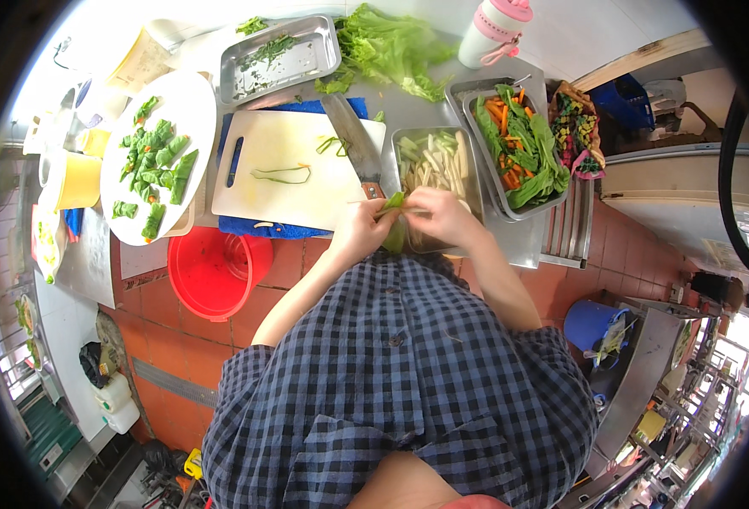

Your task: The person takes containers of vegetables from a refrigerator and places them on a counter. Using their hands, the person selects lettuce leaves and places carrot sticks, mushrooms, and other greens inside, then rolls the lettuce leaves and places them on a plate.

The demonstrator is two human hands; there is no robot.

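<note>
Close to my body, at the counter's front edge, my left hand (363,231) and my right hand (442,215) are pinched together on a green leaf (395,234). Part of the leaf hangs below my fingers; whether anything is rolled inside it I cannot tell. Just beyond my left hand lies a cleaver (353,140), its wooden handle toward me, across the edge of a white cutting board (256,188). Thin green strands (281,175) rest on that board. Beside my right hand stands a clear-lidded or shallow tray of pale cut strips (432,161).
At left, a white oval plate (190,100) bears several green leaf rolls. A metal tray (334,53) with chopped greens and loose lettuce (391,47) lie at the back. Right are a tray (520,212) of leaves and carrot strips, and a pink-lidded bottle (486,38). A red bucket (192,284) stands below.
</note>
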